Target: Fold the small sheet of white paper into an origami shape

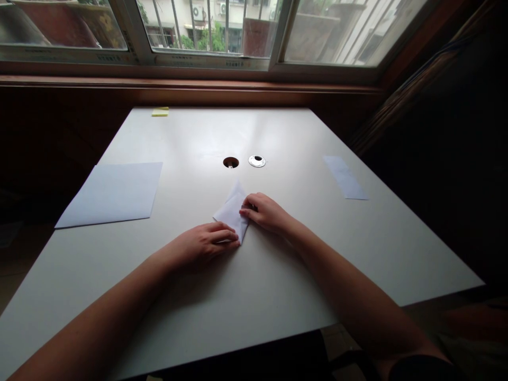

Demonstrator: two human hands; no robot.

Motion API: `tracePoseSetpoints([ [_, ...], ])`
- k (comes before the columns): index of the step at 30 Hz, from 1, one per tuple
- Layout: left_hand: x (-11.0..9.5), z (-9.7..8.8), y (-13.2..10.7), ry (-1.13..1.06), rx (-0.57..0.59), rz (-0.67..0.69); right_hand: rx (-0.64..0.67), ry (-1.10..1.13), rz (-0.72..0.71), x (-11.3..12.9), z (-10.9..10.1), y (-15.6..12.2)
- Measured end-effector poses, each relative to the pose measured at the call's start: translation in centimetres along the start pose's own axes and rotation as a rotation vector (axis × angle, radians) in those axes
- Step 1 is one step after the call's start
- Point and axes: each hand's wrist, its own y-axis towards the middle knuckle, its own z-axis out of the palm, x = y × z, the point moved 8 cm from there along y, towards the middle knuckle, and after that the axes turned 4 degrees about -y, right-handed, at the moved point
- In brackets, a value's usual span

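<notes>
Mostly, things here are flat and smooth. The big, shiny white counter [278, 299] has straight edges and catches pale light from the glass window with grey frames [210, 26] at twelve o'clock. Near the middle of the counter is a folded piece of thin white paper [230, 209]. It looks a bit like a kite, with a sharp tip at twelve o'clock, another at six, and fold lines across it.

Going round from the folded paper, a large, flat white paper sheet [115, 193] lies at nine o'clock. A small yellow paper pad [160, 111] sits between ten and eleven, by the far edge. A round, dark hole [230, 162] is at twelve, and a shiny round ring-shaped cover [257, 161] is at one. A narrow white paper strip [346, 179] lies between two and three.

Both hands are on the folded paper. The left hand [214, 238], at seven o'clock, is loosely curled, its fingertips touching the near tip. The right hand [262, 209], at three o'clock, is curled more, with thumb and fingertips close together on the paper's side. Whether either one is pinching it is hard to tell.
</notes>
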Motion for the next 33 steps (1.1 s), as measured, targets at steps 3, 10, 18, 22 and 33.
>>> tracePoseSetpoints([
  [3,-0.24,-0.24,0.12,0.007,-0.01,0.009,-0.022,-0.028,0.013,0.04,0.01,0.03],
  [10,-0.24,-0.31,0.23,0.004,-0.021,-0.007,-0.064,-0.099,0.044,0.47,0.08,0.08],
  [18,-0.04,-0.19,0.1,-0.011,-0.023,-0.027,-0.077,-0.141,0.076,0.83,0.1,-0.12],
  [22,0.05,-0.1,0.06,0.008,-0.021,-0.027,-0.078,-0.162,0.074,0.76,0.28,-0.1],
  [33,-0.07,0.54,0.42,0.144,-0.016,-0.032,-0.067,-0.198,0.066,0.88,0.41,-0.11],
])
